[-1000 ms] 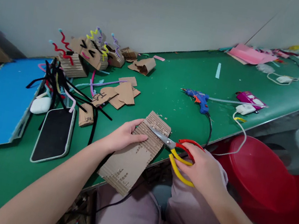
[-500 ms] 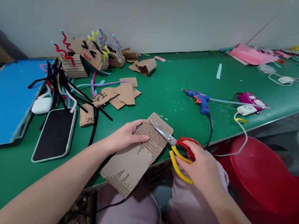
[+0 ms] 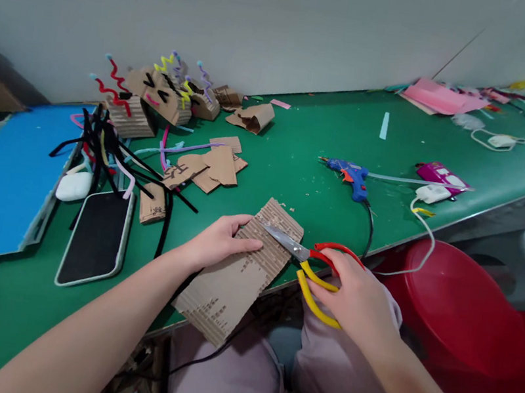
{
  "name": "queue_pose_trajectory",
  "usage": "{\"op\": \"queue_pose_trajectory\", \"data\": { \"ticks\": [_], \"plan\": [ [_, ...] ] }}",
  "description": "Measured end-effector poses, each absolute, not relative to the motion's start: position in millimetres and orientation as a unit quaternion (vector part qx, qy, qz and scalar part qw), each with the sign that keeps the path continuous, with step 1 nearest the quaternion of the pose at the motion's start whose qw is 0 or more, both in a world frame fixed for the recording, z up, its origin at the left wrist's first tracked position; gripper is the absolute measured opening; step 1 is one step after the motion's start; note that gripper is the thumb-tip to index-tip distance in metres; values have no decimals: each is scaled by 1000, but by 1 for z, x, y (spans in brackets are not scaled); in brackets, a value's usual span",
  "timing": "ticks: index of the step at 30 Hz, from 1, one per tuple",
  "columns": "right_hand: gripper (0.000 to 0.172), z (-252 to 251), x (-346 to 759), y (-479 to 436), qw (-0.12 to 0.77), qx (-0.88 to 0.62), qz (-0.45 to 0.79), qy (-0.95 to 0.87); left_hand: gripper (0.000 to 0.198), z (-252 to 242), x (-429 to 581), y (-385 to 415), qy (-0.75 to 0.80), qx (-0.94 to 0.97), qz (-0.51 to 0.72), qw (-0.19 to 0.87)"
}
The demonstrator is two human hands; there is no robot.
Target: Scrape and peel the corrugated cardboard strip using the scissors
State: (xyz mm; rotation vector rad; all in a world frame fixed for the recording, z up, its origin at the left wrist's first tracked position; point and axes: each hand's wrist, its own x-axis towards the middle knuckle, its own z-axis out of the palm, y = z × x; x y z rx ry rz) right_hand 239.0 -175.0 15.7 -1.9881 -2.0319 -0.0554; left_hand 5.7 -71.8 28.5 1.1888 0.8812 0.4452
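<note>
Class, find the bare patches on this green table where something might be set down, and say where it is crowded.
Bare green lies between the cardboard scraps and the glue gun, and in the near corner below the phone. Crowded: around the pipe cleaners and cardboard figures behind them.

The scissors (image 3: 315, 268) have red and yellow handles. The cardboard (image 3: 238, 272) is brown with ridged lines. The table (image 3: 309, 151) is green, and the glue gun (image 3: 353, 176) is blue.
</note>
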Motion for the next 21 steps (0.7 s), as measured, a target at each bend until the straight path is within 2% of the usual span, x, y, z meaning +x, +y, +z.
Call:
{"op": "queue_pose_trajectory", "data": {
  "ticks": [14, 21],
  "plan": [
    [36, 17, 230, -171, 166, -691, -30, -703, 34, 26, 5, -72, 381, 539, 195, 725],
    [35, 19, 234, -170, 211, -709, 20, -672, 40, 22, 5, -71, 375, 540, 207, 724]
  ]
}}
